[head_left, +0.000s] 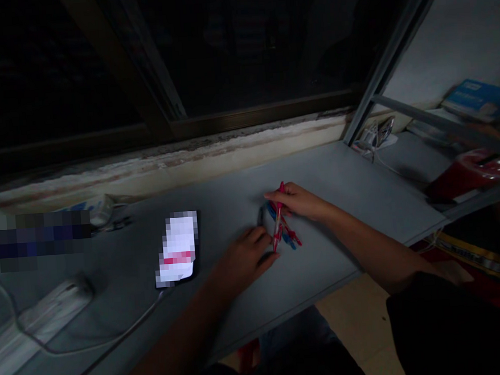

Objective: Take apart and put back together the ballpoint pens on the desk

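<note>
A red-pink pen [278,211] slants above the grey desk, its upper end gripped by my right hand [297,200]. Around its lower end, the thumb and fingers of my left hand [251,253] are closed. Beneath and just right of this pen lie several blue and red pens [291,239], partly covered by my right hand and the held pen. A dark slim object [260,215] rests beside my left fingers; its kind is too dim to make out.
Left of my hands lies a lit phone [179,249] with a cable [143,318] plugged in. A white power strip [49,316] is at the lower left. On the right are a metal shelf frame [425,119], a red container [467,175] and a blue box [479,100].
</note>
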### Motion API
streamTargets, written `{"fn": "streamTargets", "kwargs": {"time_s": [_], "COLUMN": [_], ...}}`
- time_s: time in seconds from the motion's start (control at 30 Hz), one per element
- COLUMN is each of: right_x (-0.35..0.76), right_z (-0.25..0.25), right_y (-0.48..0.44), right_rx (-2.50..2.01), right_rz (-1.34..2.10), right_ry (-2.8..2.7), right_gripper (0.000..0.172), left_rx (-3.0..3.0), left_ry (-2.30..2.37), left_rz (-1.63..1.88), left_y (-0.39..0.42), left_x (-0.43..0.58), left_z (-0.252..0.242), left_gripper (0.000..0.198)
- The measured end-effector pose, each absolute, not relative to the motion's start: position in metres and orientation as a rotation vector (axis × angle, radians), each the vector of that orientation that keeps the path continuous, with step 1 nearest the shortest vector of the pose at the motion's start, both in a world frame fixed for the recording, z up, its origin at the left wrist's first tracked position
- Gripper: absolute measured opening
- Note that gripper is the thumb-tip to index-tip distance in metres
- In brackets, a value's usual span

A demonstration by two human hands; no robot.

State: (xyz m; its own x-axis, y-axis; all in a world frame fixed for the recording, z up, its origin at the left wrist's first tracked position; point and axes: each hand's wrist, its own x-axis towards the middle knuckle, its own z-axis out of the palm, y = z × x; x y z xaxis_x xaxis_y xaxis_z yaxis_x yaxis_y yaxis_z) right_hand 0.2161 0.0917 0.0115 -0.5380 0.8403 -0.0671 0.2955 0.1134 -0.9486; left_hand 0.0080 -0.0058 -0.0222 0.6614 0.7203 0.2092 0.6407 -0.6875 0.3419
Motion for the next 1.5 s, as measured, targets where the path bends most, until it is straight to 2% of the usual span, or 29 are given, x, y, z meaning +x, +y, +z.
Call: {"fn": "streamTargets", "kwargs": {"time_s": [0.17,0.33,0.47,0.57,0.77,0.87,0.93,1.13,1.2,1.3,1.37,1.5], "right_x": [0.216,0.213,0.208,0.206,0.209,0.215,0.22,0.231,0.233,0.236,0.237,0.238], "right_z": [0.008,0.008,0.014,0.016,0.017,0.023,0.026,0.023,0.022,0.022,0.023,0.022], "right_y": [0.09,0.085,0.075,0.07,0.072,0.076,0.081,0.094,0.096,0.097,0.098,0.101], "right_rx": [-1.072,-1.065,-1.103,-1.097,-0.885,-0.745,-0.691,-0.785,-0.75,-0.716,-0.774,-0.709], "right_rz": [1.439,1.392,1.405,1.516,1.554,1.586,1.642,1.494,1.498,1.527,1.501,1.514], "right_ry": [-1.907,-1.907,-1.891,-1.806,-1.786,-1.868,-1.897,-1.921,-1.922,-1.903,-1.907,-1.868], "right_gripper": [0.067,0.067,0.066,0.065,0.061,0.051,0.039,0.036,0.03,0.035,0.027,0.029], "left_rx": [2.545,2.452,2.465,2.472,2.185,2.029,2.011,2.145,2.16,2.155,2.154,2.167], "left_ry": [1.163,1.217,1.274,1.35,1.371,1.325,1.333,1.371,1.392,1.437,1.442,1.428], "left_rz": [0.467,0.608,0.71,0.76,0.765,0.774,0.779,0.719,0.685,0.667,0.664,0.663], "left_y": [-0.01,-0.015,-0.015,-0.015,-0.019,-0.019,-0.016,-0.003,-0.001,0.001,0.001,0.0], "left_x": [0.002,0.003,0.006,0.007,0.011,0.009,0.005,-0.01,-0.011,-0.012,-0.011,-0.011], "left_z": [-0.014,-0.005,-0.008,-0.011,-0.003,0.002,0.003,-0.001,-0.003,-0.005,-0.006,-0.005], "left_gripper": [0.012,0.035,0.025,0.026,0.041,0.045,0.045,0.038,0.036,0.037,0.038,0.038]}}
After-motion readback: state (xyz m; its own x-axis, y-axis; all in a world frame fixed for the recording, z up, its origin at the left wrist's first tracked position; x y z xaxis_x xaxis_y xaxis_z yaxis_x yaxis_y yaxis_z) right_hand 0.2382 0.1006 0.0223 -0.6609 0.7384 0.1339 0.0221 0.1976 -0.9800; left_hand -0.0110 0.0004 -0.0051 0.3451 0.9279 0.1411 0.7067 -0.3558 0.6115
